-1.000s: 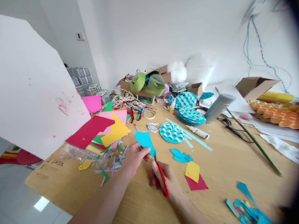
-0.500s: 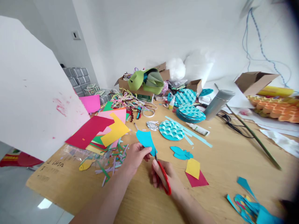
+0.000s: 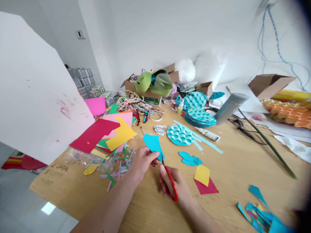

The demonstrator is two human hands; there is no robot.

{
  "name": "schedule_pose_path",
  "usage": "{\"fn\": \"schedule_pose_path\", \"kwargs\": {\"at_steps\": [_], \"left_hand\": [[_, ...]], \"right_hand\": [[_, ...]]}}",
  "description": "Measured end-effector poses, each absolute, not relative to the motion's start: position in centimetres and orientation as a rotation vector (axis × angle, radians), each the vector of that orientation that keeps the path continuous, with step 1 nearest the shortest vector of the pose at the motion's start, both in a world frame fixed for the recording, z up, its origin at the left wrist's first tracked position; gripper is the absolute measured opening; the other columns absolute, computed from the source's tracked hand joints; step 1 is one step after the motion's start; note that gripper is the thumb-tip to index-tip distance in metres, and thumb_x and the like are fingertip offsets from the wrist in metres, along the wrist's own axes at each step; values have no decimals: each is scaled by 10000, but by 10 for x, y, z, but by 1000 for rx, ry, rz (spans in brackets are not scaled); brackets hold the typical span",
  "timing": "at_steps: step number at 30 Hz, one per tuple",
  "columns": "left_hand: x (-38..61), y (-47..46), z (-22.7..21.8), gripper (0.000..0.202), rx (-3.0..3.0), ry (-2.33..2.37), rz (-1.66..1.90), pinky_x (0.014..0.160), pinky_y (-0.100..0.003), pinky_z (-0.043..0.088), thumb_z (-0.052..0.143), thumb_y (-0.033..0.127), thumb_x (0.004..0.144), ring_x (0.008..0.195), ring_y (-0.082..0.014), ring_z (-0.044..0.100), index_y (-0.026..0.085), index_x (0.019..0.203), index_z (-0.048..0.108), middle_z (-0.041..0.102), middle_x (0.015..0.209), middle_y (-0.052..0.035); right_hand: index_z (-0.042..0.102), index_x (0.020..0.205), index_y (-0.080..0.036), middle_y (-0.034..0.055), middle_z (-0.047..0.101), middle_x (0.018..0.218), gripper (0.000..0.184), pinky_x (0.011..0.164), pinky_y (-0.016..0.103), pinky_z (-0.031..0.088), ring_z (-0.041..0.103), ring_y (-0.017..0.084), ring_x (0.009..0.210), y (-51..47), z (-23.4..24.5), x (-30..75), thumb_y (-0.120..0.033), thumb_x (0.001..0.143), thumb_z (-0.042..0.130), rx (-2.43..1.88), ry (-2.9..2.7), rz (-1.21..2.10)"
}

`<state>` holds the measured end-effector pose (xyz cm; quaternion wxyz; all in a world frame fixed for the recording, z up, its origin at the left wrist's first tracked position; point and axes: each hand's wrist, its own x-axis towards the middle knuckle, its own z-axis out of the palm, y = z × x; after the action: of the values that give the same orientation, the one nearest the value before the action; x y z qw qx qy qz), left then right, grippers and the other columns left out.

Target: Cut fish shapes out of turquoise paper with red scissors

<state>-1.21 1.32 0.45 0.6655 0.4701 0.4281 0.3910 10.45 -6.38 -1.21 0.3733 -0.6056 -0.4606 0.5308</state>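
Scissors (image 3: 171, 178) with red handles are in the right hand (image 3: 180, 183), its fingers wrapped around the handles. The left hand (image 3: 143, 162) pinches a piece of bright blue paper (image 3: 152, 142) between thumb and fingers, over the wooden table (image 3: 145, 210). The dark blades (image 3: 162, 160) touch the paper's lower right edge. A blue paper fish (image 3: 189, 159) lies to the right of it, near a small yellow paper (image 3: 202, 175) that sits partly on a red paper (image 3: 209, 188).

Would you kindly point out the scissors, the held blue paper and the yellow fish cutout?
Scissors (image 3: 172, 181), head view: the red handle.
Held blue paper (image 3: 152, 143), head view: its middle.
Yellow fish cutout (image 3: 90, 169), head view: its body.
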Motion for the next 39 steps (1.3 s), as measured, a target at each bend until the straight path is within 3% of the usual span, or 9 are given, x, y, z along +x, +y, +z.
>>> {"fn": "schedule_pose_path", "kwargs": {"at_steps": [25, 33, 39], "left_hand": [[-8, 9, 5, 215, 1034, 978, 870, 505, -240, 373, 703, 338, 619, 485, -103, 489, 143, 589, 618, 594, 539, -13], [-8, 7, 4, 200, 951, 957, 852, 518, -240, 362, 717, 321, 601, 497, -102, 499, 138, 597, 636, 611, 553, -20], [-7, 6, 4, 198, 915, 932, 844, 499, -234, 356, 723, 299, 591, 463, -88, 469, 136, 574, 613, 572, 514, 1]], "right_hand": [[464, 576, -210, -49, 450, 301, 683, 360, 215, 286, 388, 84, 260, -63, -15, 104, -871, 715, 358, -1568, -1120, 1362], [491, 617, -198, -52, 491, 358, 577, 417, 208, 328, 404, 73, 313, -68, -1, 104, -743, 804, 457, -1499, -1074, 1426], [491, 622, -198, -42, 510, 367, 595, 360, 199, 245, 375, 68, 309, -64, -4, 111, -784, 698, 558, -1430, -1262, 1466]]}}
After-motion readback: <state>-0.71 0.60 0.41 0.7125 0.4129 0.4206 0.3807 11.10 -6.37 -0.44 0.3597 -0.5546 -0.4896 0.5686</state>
